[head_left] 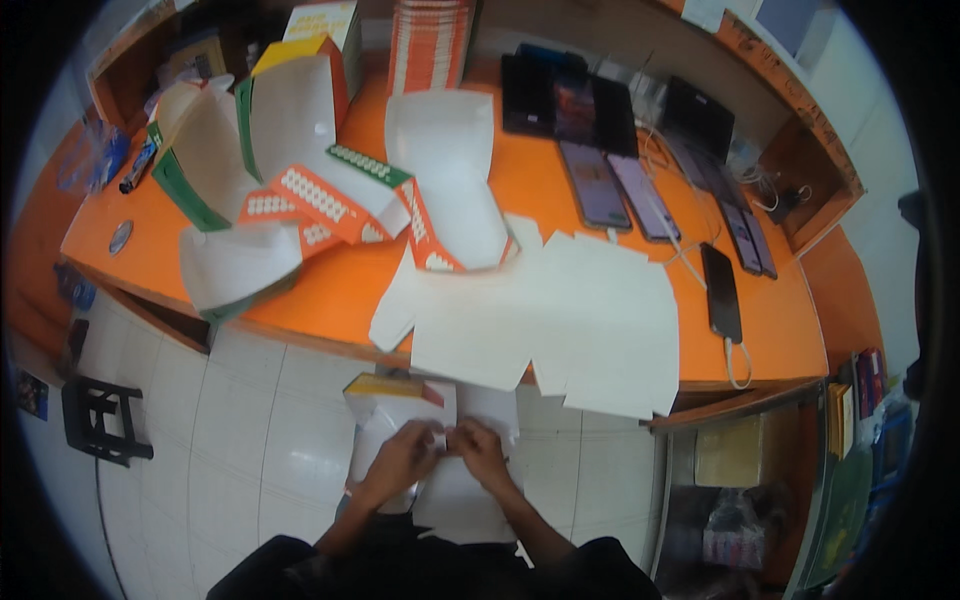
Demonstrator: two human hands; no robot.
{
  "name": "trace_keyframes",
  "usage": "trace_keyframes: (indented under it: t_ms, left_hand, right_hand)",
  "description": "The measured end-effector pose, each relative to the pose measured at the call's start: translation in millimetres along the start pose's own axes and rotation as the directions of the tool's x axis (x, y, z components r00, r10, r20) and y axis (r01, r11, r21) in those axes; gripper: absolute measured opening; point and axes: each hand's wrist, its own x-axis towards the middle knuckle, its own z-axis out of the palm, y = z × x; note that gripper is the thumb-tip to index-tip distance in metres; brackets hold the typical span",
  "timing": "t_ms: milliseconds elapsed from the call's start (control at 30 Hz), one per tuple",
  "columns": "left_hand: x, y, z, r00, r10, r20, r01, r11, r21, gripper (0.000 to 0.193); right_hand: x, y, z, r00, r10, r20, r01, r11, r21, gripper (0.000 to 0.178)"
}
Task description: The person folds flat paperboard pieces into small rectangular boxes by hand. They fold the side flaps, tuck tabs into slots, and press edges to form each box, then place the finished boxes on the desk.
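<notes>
White floor tiles (250,420) are showing beneath an orange counter (520,180) that is filling most of the view. Flat white carton blanks (560,320) are lying across its near edge, partly hanging over it. Further left, folded white boxes with orange and green printed flaps (300,190) are standing and leaning in a loose heap. Dark phones (620,180) are lying in a row on the right, with white cables trailing from some of them.

Below the counter edge, close to the body, the person is holding a white carton blank with a yellow and orange edge (400,400). The left hand (400,460) and the right hand (485,450) are meeting at its middle, fingertips pinched shut on a small flap or fold of the card; what exactly sits between the fingers is too small to tell. Judging from this, the fold is going best if both thumbs are pressing along the scored line while the rest of the blank is hanging free and flat, not twisting.
</notes>
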Motion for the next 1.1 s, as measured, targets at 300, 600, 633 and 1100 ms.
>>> trace_keyframes:
  t_ms: [300, 600, 633, 1100]
  left_hand:
    - [3.2, -13.6, -9.7, 0.999, 0.013, 0.052, -0.012, 1.0, -0.014, 0.054]
    - [3.2, -8.3, -2.8, 0.997, 0.072, 0.039, -0.07, 0.996, -0.059, 0.035]
    - [1.9, -8.0, -2.2, 0.997, 0.049, 0.056, -0.042, 0.993, -0.114, 0.035]
    - [1.7, -11.1, 9.8, 0.978, -0.083, -0.192, 0.009, 0.933, -0.36, 0.021]
  right_hand:
    - [4.0, -19.8, -6.1, 0.993, 0.111, 0.05, -0.116, 0.987, 0.112, 0.019]
    - [4.1, -17.7, -1.6, 0.967, -0.226, -0.117, 0.2, 0.96, -0.196, 0.016]
    - [5.5, -17.4, -2.2, 0.964, -0.223, -0.142, 0.201, 0.967, -0.153, 0.016]
    - [-0.7, -35.7, 9.7, 0.98, -0.198, -0.02, 0.188, 0.952, -0.242, 0.012]
